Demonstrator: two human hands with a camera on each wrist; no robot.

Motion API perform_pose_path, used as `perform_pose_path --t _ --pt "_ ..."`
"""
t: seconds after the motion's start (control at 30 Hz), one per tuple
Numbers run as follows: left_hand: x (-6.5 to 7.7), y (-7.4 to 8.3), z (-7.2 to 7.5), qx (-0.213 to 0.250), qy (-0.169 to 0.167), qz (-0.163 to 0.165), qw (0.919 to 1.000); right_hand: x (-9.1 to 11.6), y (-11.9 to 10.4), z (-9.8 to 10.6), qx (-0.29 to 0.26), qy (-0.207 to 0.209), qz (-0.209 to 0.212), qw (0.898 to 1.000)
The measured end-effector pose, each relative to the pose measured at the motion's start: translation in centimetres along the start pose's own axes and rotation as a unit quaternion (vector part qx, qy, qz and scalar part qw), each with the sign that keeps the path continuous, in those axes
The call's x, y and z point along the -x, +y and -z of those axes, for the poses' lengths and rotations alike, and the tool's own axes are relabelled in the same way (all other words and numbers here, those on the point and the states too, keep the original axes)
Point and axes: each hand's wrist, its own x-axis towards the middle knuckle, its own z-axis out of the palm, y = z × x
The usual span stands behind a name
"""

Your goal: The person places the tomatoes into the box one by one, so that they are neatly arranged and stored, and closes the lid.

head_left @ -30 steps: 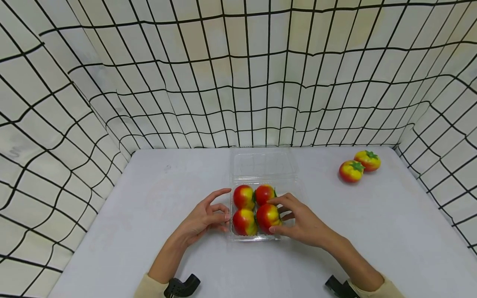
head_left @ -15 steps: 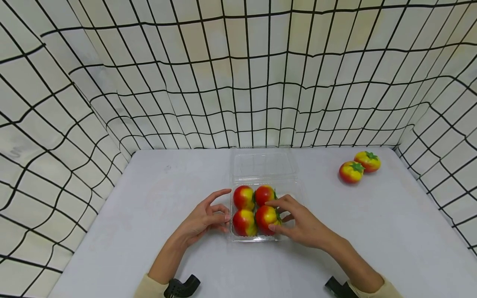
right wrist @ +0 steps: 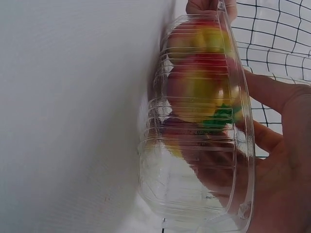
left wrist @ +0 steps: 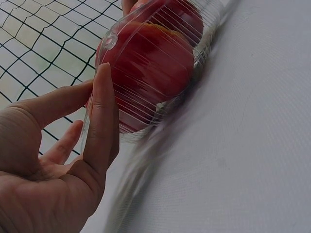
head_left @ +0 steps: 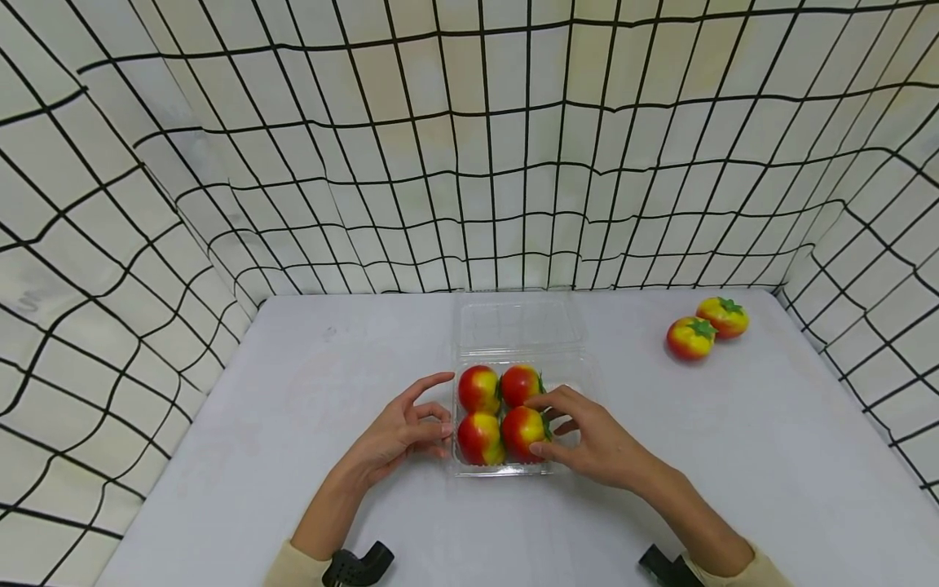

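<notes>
A clear plastic clamshell box (head_left: 484, 470) sits on the table with its lid (head_left: 521, 326) folded open toward the back. Red-and-yellow fruits with green leafy tops lie in its left part, in two rows of two, tops facing right. My left hand (head_left: 402, 430) pinches the box's left rim, with the fingers (left wrist: 99, 111) pressed along the outer wall. Inside the box, my right hand (head_left: 597, 440) grips the front right fruit (head_left: 522, 434) by its right side with thumb and fingers. The right third of the box holds no fruit.
Two more red-and-yellow fruits, a nearer one (head_left: 690, 338) and a farther one (head_left: 724, 317), stand close together at the back right of the white table (head_left: 293, 391). Black netting (head_left: 499, 163) over pale walls rises behind and at both sides.
The front right fruit has shifted slightly left, closer against its neighbour, with my right fingers on it. My left hand and the box have stayed in place.
</notes>
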Motion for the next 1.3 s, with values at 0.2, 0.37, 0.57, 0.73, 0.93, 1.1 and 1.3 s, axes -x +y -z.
perform_pose_path --t 0.2,0.37,0.57,0.73,0.93,1.1,1.3 --pt "0.0 0.0 0.1 0.0 -0.001 0.001 1.0 -0.2 -0.1 0.0 0.013 -0.013 -0.018 1.0" --pt "0.0 -0.1 0.1 -0.001 -0.004 0.0 1.0 -0.2 -0.2 0.0 0.015 -0.014 -0.022 1.0" --pt "0.0 0.0 0.0 0.0 -0.006 -0.006 1.0 0.0 -0.2 0.3 0.018 -0.021 -0.011 1.0" --pt "0.0 0.1 -0.1 0.0 -0.003 -0.004 1.0 0.1 -0.2 0.8 0.012 -0.014 0.007 1.0" --pt "0.0 0.1 -0.1 0.0 -0.006 -0.005 1.0 0.2 0.1 1.7 0.006 0.036 0.043 0.998" --pt "0.0 0.1 -0.1 -0.002 -0.006 -0.004 1.0 0.1 0.5 2.6 0.023 0.075 0.051 0.996" --pt "0.0 0.1 -0.1 -0.002 -0.003 -0.001 1.0 0.0 1.0 3.9 0.03 0.113 0.043 0.992"
